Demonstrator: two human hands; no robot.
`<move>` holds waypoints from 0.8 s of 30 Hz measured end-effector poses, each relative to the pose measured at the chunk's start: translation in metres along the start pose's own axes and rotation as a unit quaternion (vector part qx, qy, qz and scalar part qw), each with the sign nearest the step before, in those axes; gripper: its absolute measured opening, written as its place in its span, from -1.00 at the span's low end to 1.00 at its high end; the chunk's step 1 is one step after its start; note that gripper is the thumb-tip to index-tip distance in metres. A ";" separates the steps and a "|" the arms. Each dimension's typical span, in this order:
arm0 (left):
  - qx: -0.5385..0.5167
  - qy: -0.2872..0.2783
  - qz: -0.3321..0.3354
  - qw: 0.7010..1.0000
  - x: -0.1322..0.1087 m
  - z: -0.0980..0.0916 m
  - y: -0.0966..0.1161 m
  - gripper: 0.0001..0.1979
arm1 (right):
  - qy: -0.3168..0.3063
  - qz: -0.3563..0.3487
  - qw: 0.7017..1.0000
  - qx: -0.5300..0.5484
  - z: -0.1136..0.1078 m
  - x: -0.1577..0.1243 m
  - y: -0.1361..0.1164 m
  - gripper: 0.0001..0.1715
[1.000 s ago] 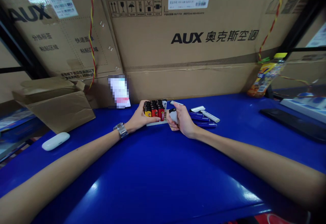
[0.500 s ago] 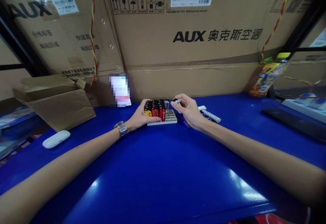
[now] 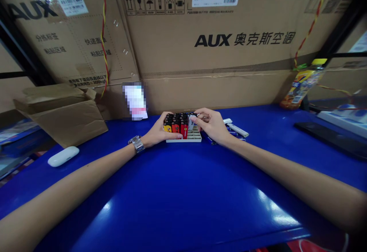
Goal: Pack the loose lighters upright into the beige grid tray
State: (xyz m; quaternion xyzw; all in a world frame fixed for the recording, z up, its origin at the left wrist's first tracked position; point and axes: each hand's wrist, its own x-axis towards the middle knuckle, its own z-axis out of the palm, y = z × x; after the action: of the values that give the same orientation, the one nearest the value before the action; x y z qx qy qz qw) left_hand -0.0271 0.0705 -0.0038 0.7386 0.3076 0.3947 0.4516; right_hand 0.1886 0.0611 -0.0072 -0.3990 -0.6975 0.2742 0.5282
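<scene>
Head view: left hand clasps the left side of a grey tray of upright lighters, near the far edge of the blue bench. Right hand pinches a white lighter over the tray, with loose lighters just beside.

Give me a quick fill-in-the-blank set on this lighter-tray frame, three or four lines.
The left hand steadies the tray of upright lighters; its wrist wears a ____.
The right hand pinches a ____ lighter at the tray.
The table is ____.
The bottle at far right has a ____ cap.
Missing: watch; white; blue; yellow.
</scene>
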 end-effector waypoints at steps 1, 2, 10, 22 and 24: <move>0.000 0.001 0.000 1.000 0.000 0.000 0.000 -0.33 | -0.002 -0.005 1.000 -0.008 0.000 0.000 0.001 -0.69; 0.000 0.002 0.000 1.000 0.000 0.000 0.000 -0.33 | -0.006 -0.007 1.000 -0.015 -0.001 0.000 0.003 -0.70; -0.006 0.001 -0.003 1.000 0.000 0.000 0.000 -0.34 | -0.006 -0.058 0.987 -0.151 -0.002 -0.002 -0.002 -0.62; -0.002 0.025 -0.003 1.000 0.000 0.002 0.000 -0.25 | -0.087 0.012 0.844 -0.529 -0.037 0.016 0.028 -0.55; 0.019 0.052 -0.008 0.998 0.001 0.002 -0.002 -0.18 | -0.125 0.032 0.835 -0.536 -0.039 0.017 0.034 -0.50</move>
State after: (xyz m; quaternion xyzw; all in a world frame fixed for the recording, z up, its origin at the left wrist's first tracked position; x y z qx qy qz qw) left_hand -0.0252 0.0713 -0.0060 0.7229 0.3442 0.4231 0.4241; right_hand 0.2330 0.0919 -0.0139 -0.6037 -0.7825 -0.0780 0.1310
